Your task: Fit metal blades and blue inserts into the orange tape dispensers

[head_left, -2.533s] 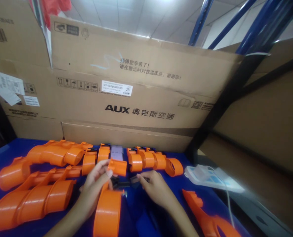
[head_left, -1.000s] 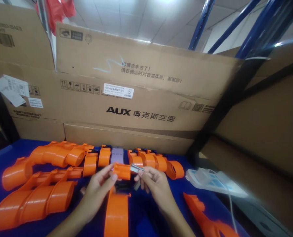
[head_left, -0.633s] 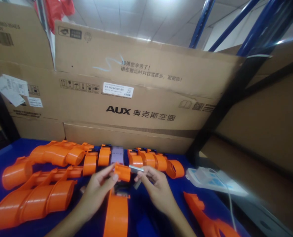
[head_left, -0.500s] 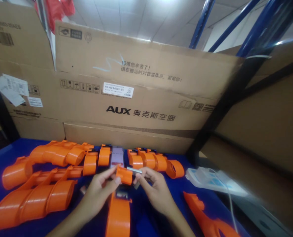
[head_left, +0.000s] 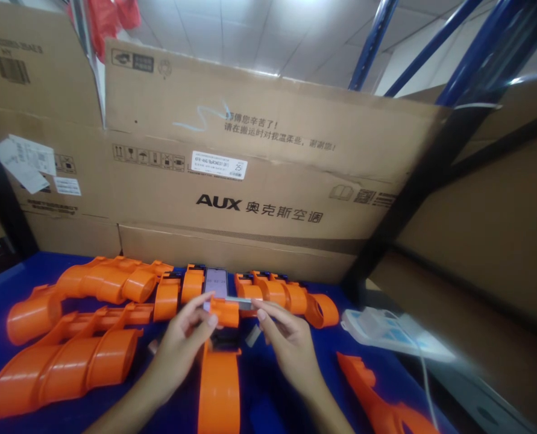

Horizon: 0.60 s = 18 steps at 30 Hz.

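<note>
My left hand (head_left: 191, 325) pinches a small orange plastic part (head_left: 225, 313) between thumb and fingers, held above the blue surface. From the other side, my right hand (head_left: 286, 331) grips a thin grey strip (head_left: 241, 303) by its right end. The strip lies level along the top edge of the orange part; whether it sits inside it I cannot tell. Below my hands stands a larger curved orange piece (head_left: 219, 386) with a dark part at its top. A small grey piece (head_left: 252, 336) lies just left of my right fingers.
Rows of curved orange pieces (head_left: 64, 367) cover the left, with more (head_left: 275, 294) at the back right. A phone (head_left: 216, 280) stands at the back centre. On the right are a clear plastic box (head_left: 386, 328), a white cable (head_left: 425, 380) and another orange piece (head_left: 376, 398). Cardboard (head_left: 160, 199) walls the back.
The grey strip has moved left and now lies level along the orange part's top. My right hand has shifted slightly, and the orange part is turned flatter.
</note>
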Each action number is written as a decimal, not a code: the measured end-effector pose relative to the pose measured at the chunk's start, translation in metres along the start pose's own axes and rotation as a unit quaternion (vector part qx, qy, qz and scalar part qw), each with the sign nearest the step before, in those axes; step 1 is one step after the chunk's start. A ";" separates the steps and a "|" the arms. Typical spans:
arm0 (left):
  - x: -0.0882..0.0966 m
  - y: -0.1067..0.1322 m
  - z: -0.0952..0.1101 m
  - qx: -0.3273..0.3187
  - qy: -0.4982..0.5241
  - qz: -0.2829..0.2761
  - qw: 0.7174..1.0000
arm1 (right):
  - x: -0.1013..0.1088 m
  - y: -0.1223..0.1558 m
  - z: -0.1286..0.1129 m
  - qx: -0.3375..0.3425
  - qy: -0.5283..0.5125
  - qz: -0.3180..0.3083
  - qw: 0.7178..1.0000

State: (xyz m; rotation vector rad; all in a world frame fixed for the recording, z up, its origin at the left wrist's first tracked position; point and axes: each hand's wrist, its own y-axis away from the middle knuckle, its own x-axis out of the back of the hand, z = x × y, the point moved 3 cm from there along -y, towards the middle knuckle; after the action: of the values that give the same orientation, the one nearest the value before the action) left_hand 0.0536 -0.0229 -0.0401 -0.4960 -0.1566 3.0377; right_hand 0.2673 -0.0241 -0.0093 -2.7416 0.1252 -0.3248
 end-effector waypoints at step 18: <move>0.009 -0.003 -0.003 -0.026 -0.055 -0.019 0.998 | -0.013 0.005 -0.010 0.092 0.036 -0.154 0.983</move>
State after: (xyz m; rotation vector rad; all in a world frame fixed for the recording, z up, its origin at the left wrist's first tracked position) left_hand 0.0463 -0.0186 -0.0457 -0.3249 -0.2477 3.0308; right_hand 0.2523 -0.0310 -0.0051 -2.5612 -0.2980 -0.4941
